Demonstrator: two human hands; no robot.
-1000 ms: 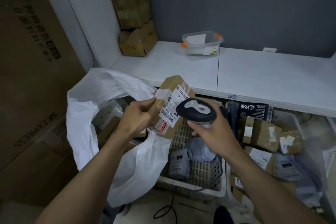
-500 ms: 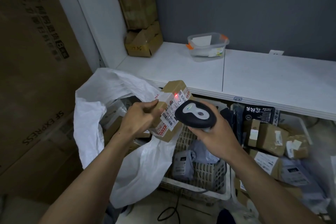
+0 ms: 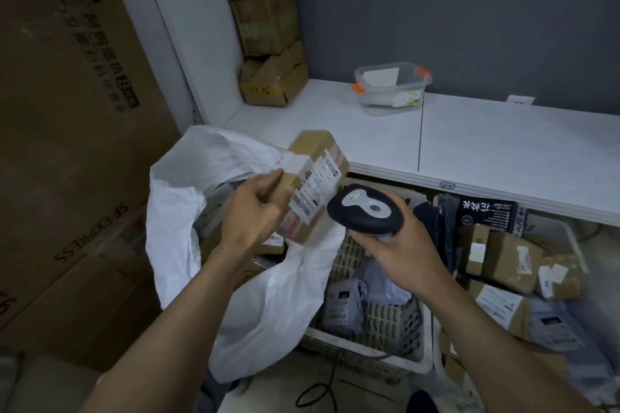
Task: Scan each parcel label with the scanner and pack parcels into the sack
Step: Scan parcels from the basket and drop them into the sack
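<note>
Plenty left to do tbh: left hand [image 3: 255, 208] grips a cardboard parcel [image 3: 312, 151] just above the mouth of the sack [image 3: 181, 211], label [image 3: 317, 191] facing the scanner [image 3: 365, 213] gripped in the right hand [image 3: 402, 251] beside it. Some boxes [image 3: 273, 241] look already inside the sack; lots more wait in baskets [image 3: 369, 350] to its right.

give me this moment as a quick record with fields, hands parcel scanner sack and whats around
left hand: grips the cardboard parcel, its label facing the scanner
right hand: holds the scanner, head close beside the label
scan light: none seen on the label
sack: white, mouth open, below the parcel
basket: white, slatted, holds grey mailer bags
shelf: white, with a clear tub and stacked cardboard boxes
</note>
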